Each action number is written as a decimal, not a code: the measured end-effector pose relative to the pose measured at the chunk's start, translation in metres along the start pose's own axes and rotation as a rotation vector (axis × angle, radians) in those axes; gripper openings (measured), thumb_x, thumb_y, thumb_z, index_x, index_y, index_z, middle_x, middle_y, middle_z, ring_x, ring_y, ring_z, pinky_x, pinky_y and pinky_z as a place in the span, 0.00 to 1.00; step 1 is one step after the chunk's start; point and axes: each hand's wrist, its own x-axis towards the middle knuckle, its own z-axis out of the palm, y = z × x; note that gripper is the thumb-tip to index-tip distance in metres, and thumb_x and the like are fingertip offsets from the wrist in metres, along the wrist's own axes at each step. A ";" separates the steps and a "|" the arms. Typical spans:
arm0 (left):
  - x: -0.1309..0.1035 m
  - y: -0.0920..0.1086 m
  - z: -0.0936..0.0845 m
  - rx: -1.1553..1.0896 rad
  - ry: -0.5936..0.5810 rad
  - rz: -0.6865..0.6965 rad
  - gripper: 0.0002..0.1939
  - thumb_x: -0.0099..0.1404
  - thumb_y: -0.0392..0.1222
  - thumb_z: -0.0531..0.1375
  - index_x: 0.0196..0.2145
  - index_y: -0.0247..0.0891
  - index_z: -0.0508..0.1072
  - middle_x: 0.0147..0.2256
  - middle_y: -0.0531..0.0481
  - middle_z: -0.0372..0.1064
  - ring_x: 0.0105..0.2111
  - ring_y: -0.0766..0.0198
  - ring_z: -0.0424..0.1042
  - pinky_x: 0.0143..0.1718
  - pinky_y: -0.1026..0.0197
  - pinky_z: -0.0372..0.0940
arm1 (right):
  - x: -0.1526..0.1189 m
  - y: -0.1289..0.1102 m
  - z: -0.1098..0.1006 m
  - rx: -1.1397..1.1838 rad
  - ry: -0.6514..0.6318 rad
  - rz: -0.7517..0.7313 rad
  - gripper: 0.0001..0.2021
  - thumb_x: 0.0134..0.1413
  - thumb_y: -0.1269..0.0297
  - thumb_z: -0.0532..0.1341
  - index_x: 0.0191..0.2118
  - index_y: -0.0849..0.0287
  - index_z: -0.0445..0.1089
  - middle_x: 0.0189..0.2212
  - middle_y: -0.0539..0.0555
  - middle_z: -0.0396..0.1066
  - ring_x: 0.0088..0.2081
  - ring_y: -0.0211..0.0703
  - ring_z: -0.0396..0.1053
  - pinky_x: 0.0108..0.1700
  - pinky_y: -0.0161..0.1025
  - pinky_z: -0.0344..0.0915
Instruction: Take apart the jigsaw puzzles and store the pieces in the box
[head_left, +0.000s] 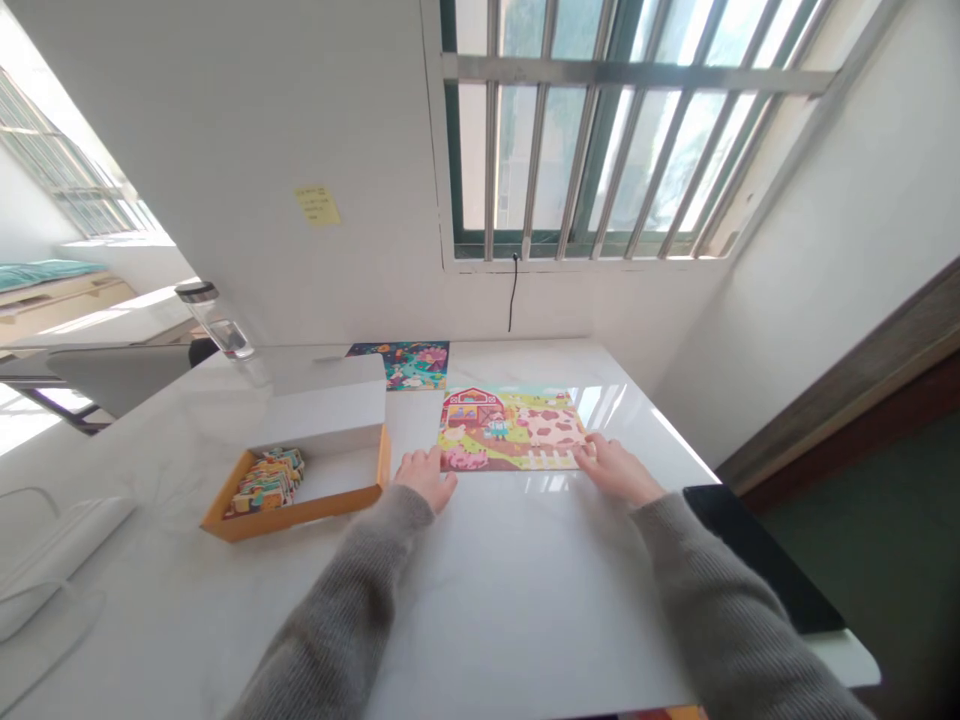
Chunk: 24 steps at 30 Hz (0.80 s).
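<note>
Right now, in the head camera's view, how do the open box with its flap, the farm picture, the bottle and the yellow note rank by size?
Largest to smallest, as they look:
1. Open box, white flap included
2. Farm picture
3. Bottle
4. Yellow note

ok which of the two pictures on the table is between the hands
The farm picture, between the left hand and right hand; the dark blue picture lies farther back.

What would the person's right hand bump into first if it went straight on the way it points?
Most likely the farm picture: the fingertips of the right hand are at its right edge, seemingly touching, though the exact contact is hard to judge.
</note>
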 end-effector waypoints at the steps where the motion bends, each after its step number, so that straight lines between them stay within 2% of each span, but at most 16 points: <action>1: -0.008 -0.004 0.001 -0.023 0.006 0.015 0.13 0.63 0.47 0.55 0.44 0.39 0.67 0.43 0.41 0.70 0.47 0.50 0.67 0.50 0.51 0.61 | -0.006 0.003 0.003 0.011 0.002 -0.023 0.25 0.63 0.50 0.49 0.58 0.61 0.61 0.45 0.66 0.70 0.47 0.58 0.72 0.44 0.44 0.63; 4: -0.028 -0.016 0.004 -0.152 -0.007 0.048 0.12 0.63 0.45 0.56 0.43 0.38 0.67 0.41 0.43 0.70 0.43 0.55 0.70 0.47 0.54 0.63 | -0.019 0.013 0.009 0.034 0.047 -0.053 0.26 0.63 0.49 0.50 0.59 0.63 0.59 0.46 0.66 0.71 0.48 0.57 0.71 0.44 0.42 0.62; 7: -0.044 -0.028 0.005 -0.309 -0.044 0.083 0.10 0.64 0.46 0.55 0.41 0.39 0.66 0.37 0.47 0.71 0.35 0.60 0.71 0.39 0.59 0.65 | -0.022 0.021 0.009 0.025 0.056 -0.031 0.26 0.62 0.51 0.51 0.59 0.63 0.60 0.45 0.65 0.74 0.46 0.56 0.73 0.43 0.42 0.62; 10: -0.055 -0.037 0.004 -0.339 -0.065 0.053 0.09 0.66 0.48 0.53 0.39 0.41 0.64 0.30 0.53 0.70 0.29 0.63 0.70 0.32 0.62 0.62 | -0.021 0.022 0.006 0.038 0.014 -0.011 0.21 0.62 0.50 0.51 0.52 0.58 0.67 0.38 0.61 0.76 0.41 0.53 0.74 0.39 0.40 0.62; 13: -0.060 -0.040 0.005 -0.283 -0.003 0.021 0.08 0.66 0.47 0.53 0.39 0.42 0.63 0.26 0.55 0.68 0.27 0.62 0.70 0.31 0.62 0.60 | -0.020 0.016 0.005 0.024 0.012 0.016 0.20 0.62 0.48 0.49 0.45 0.56 0.70 0.36 0.60 0.76 0.39 0.53 0.74 0.36 0.40 0.62; 15: -0.058 -0.036 0.005 -0.266 0.084 0.106 0.07 0.65 0.44 0.53 0.39 0.41 0.64 0.29 0.52 0.69 0.32 0.60 0.71 0.35 0.60 0.63 | -0.018 0.010 0.008 -0.021 0.032 0.034 0.20 0.63 0.49 0.49 0.44 0.56 0.70 0.36 0.60 0.76 0.40 0.54 0.73 0.37 0.42 0.62; 17: -0.052 -0.029 0.006 -0.247 0.179 0.251 0.08 0.64 0.41 0.53 0.41 0.40 0.66 0.37 0.47 0.69 0.40 0.57 0.70 0.44 0.56 0.65 | -0.015 0.003 0.012 -0.059 0.076 0.009 0.18 0.64 0.52 0.49 0.46 0.58 0.69 0.40 0.61 0.74 0.42 0.54 0.72 0.40 0.43 0.63; 20: -0.033 -0.017 0.008 -0.175 0.220 0.406 0.16 0.62 0.40 0.55 0.48 0.40 0.68 0.49 0.42 0.65 0.51 0.52 0.64 0.55 0.51 0.62 | -0.007 -0.008 0.021 -0.108 0.247 -0.091 0.21 0.65 0.56 0.50 0.56 0.61 0.64 0.49 0.66 0.69 0.51 0.56 0.67 0.47 0.46 0.63; 22: -0.016 -0.012 0.011 -0.109 0.195 0.393 0.22 0.61 0.42 0.57 0.54 0.40 0.66 0.55 0.40 0.61 0.56 0.48 0.60 0.59 0.47 0.59 | 0.001 -0.016 0.026 -0.143 0.352 -0.202 0.24 0.65 0.56 0.49 0.62 0.60 0.58 0.56 0.67 0.63 0.58 0.58 0.59 0.53 0.49 0.61; 24: 0.001 -0.010 0.017 -0.073 0.192 0.329 0.24 0.63 0.44 0.57 0.56 0.39 0.64 0.59 0.38 0.56 0.59 0.46 0.56 0.60 0.44 0.58 | 0.012 -0.024 0.030 -0.151 0.354 -0.305 0.24 0.66 0.57 0.48 0.64 0.58 0.56 0.61 0.65 0.57 0.62 0.57 0.53 0.58 0.51 0.58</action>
